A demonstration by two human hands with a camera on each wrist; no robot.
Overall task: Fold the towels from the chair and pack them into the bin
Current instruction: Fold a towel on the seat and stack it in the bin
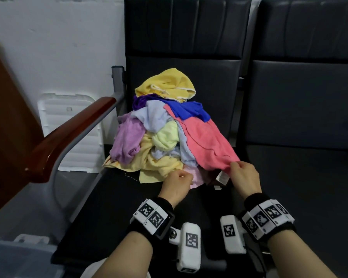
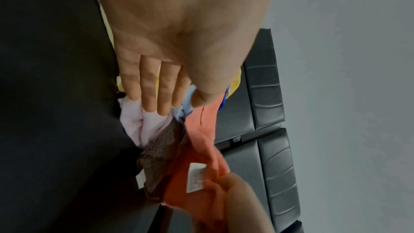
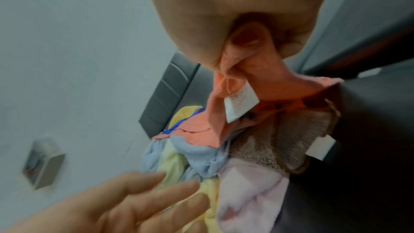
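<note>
A heap of towels (image 1: 165, 133) in many colours lies on the black chair seat (image 1: 113, 207). A coral towel (image 1: 207, 141) drapes down its right side. My right hand (image 1: 232, 167) pinches that towel's near corner by the white label (image 1: 222, 177); the right wrist view shows the cloth (image 3: 224, 81) bunched between thumb and fingers. My left hand (image 1: 186, 175) reaches with straight fingers (image 2: 156, 95) to a pale pink towel (image 2: 139, 121) at the heap's front edge and holds nothing. A brown towel (image 3: 280, 139) lies under the coral one. The bin's corner (image 1: 18, 255) shows at the lower left.
A wooden armrest (image 1: 68, 137) on a grey metal frame runs along the chair's left side. A second black chair (image 1: 301, 107) adjoins on the right. A white foam panel (image 1: 68, 127) leans on the wall behind the armrest. A brown wooden board (image 1: 6, 117) stands at the far left.
</note>
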